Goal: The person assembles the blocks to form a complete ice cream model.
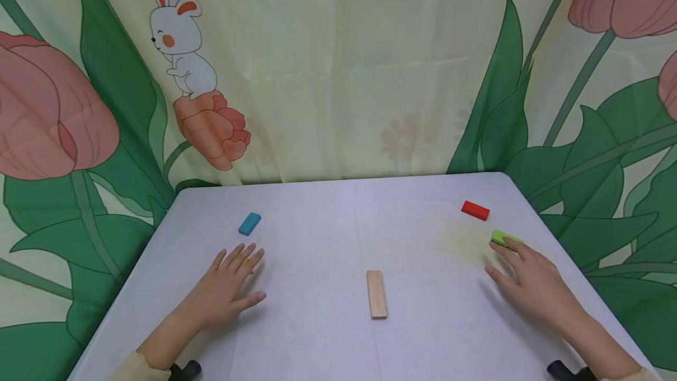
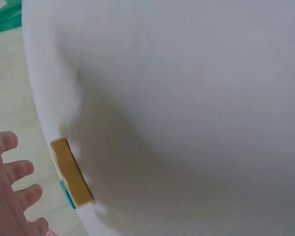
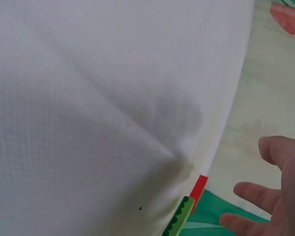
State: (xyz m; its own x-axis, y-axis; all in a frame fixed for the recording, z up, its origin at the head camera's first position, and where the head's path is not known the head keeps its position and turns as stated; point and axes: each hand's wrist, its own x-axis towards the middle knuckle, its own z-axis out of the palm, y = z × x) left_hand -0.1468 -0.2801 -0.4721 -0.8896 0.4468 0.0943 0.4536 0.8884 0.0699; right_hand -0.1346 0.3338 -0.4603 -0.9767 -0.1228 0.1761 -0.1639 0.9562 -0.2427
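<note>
My left hand [image 1: 218, 297], fingers spread, hovers over the left part of the table. Beneath it is a yellow block [image 2: 73, 173], mostly hidden by the fingers in the head view. Just beyond the fingertips lies a blue block [image 1: 250, 223]. On the other side, my right hand [image 1: 535, 280] is spread with nothing held, its fingertips overlapping a green block [image 1: 499, 236] in the head view. That block shows a scalloped dark edge [image 3: 176, 219] in the right wrist view. A red block [image 1: 475, 210] lies a little farther back.
A plain wooden block [image 1: 376, 294] lies lengthwise near the middle of the white-covered table [image 1: 317, 228]. Behind the table hangs a curtain [image 1: 338, 75] printed with tulips and a rabbit.
</note>
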